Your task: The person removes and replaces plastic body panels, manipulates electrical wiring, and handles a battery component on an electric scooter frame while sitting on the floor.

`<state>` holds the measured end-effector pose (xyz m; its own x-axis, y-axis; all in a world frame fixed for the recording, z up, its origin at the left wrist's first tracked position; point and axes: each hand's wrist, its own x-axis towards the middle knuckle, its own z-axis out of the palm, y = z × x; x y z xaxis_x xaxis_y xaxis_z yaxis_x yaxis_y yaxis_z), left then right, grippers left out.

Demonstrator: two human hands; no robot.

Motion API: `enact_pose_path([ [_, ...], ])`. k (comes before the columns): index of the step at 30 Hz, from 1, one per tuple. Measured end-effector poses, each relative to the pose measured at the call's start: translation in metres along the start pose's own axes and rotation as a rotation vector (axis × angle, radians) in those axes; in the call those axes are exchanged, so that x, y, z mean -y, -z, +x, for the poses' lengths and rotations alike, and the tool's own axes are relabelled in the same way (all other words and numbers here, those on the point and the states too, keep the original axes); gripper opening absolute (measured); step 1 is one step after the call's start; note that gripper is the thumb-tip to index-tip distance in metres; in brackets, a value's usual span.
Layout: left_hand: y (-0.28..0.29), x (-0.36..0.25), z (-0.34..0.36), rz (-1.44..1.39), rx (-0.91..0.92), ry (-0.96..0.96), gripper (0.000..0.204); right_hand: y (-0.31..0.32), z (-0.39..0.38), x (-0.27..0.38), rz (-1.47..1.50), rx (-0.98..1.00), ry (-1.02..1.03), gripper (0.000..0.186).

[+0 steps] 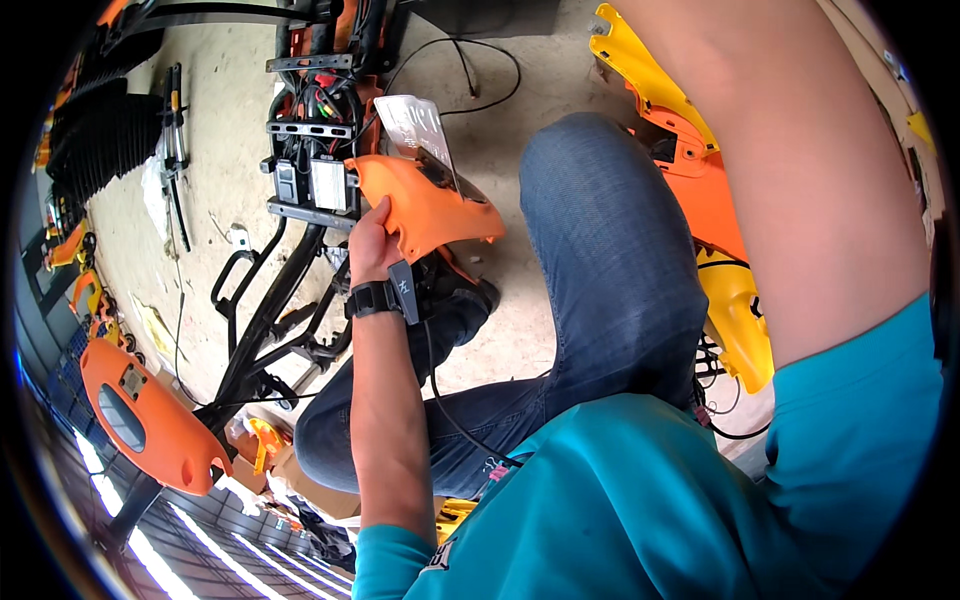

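My left hand (pixel 372 243), with a black strap and small device on its wrist, grips an orange plastic cover (pixel 425 203) by its near left edge. The fingers are partly hidden behind the cover. A dark opening shows in the cover's upper side, and a white printed sheet (pixel 410 125) stands up beside it. Just left of the cover is a black tubular vehicle frame (pixel 312 215) with wiring and a box bearing a white label (pixel 329 186). My right arm (pixel 790 150) reaches up past the top edge, so its hand is out of sight.
Yellow and orange body panels (pixel 655 70) lie on the floor at the right, partly behind my arm. Another orange panel (pixel 150 415) is mounted at the lower left. A black cable (pixel 500 45) loops across the floor. Cardboard boxes (pixel 310 485) stand behind my bent leg (pixel 610 260).
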<state>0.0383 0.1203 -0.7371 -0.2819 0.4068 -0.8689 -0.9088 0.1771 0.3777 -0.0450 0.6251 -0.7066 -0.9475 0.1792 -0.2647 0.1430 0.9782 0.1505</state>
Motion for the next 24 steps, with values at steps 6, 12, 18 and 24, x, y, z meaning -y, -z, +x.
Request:
enact_pose_path([
  [6,-0.008,0.012,-0.008,0.128,-0.022,-0.078,0.036,0.002,0.003,0.001,-0.001,0.015,0.027,0.04],
  [12,0.028,0.044,0.011,-0.244,0.557,-0.084,0.034,0.006,0.007,0.004,-0.037,0.054,0.079,0.041],
  [18,0.03,0.065,0.013,-0.307,0.122,-0.043,0.031,0.008,0.019,-0.014,-0.125,0.176,0.223,0.042],
  [24,0.083,0.096,0.025,-0.045,0.15,-0.245,0.034,0.03,-0.02,0.01,0.651,0.126,-0.278,0.053],
])
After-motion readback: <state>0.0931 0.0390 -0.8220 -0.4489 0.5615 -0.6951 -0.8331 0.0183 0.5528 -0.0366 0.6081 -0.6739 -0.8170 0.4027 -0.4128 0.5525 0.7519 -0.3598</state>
